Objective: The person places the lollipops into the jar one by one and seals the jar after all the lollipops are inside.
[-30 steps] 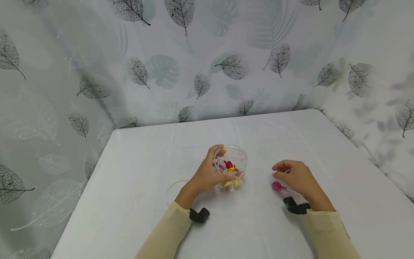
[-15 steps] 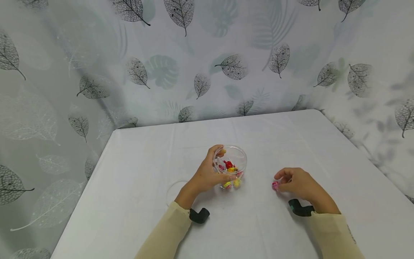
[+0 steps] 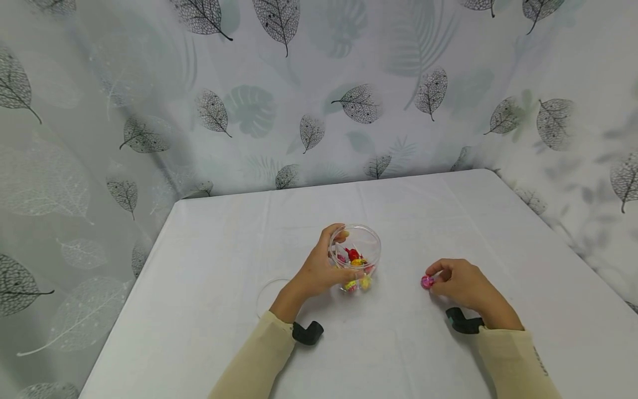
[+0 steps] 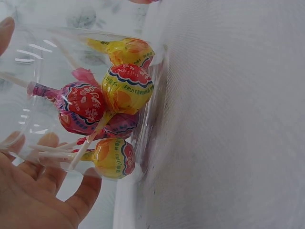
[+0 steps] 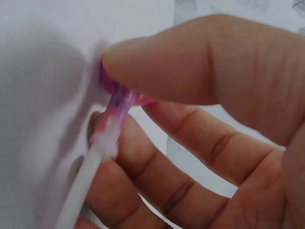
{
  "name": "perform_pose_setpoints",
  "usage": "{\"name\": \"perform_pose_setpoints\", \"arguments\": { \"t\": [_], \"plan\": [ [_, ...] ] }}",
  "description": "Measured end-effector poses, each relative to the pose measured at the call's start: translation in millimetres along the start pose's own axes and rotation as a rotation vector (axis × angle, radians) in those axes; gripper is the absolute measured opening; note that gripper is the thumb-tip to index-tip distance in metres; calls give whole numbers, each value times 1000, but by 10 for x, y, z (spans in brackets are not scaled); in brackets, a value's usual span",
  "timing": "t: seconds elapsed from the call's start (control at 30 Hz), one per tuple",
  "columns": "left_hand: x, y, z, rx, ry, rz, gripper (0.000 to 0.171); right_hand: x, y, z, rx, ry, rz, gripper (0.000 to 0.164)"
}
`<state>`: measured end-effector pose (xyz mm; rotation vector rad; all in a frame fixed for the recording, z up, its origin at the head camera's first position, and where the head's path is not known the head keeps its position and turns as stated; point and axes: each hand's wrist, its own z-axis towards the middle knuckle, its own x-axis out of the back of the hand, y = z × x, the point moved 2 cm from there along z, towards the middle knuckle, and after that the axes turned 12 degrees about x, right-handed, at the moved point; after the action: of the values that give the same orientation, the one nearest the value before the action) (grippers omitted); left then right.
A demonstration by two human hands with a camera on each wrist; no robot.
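Observation:
My left hand (image 3: 316, 270) grips a clear round plastic jar (image 3: 368, 244) from its left side, thumb across the front. Inside the jar are several wrapped lollipops, among them a yellow lollipop (image 4: 127, 89) and a pink-purple lollipop (image 4: 81, 107), their white sticks pointing in various directions. To the right, my right hand (image 3: 461, 282) pinches a pink lollipop (image 3: 427, 282) by its head between thumb and fingers, close over the tabletop. In the right wrist view its white stick (image 5: 88, 186) runs down past the curled fingers, and the thumb covers most of the head.
A clear round lid (image 3: 264, 291) lies on the white-covered table (image 3: 224, 238), partly behind the left forearm. Black curved wrist pieces sit at both cuffs. A leaf-patterned curtain (image 3: 319, 94) stands behind the table and along its sides.
My right hand has come down and slightly right onto the pink lollipop that lay on the table, and now pinches its head. The left hand and jar have stayed in place.

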<state>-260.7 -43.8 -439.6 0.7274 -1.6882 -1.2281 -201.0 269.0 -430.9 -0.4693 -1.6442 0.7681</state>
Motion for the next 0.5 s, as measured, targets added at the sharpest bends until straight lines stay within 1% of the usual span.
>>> {"name": "perform_pose_setpoints", "arguments": {
  "t": [0.17, 0.27, 0.5],
  "plan": [
    [4, -5, 0, -7, -1, -1, 104, -12, 26, 8, -16, -1, -16, 30],
    [4, -4, 0, -4, 0, -3, 104, -12, 31, 10, -9, 8, -34, 30],
    [0, 3, -6, -1, 4, -1, 104, 6, 23, 14, -12, 62, -57, 23]
  ]
}}
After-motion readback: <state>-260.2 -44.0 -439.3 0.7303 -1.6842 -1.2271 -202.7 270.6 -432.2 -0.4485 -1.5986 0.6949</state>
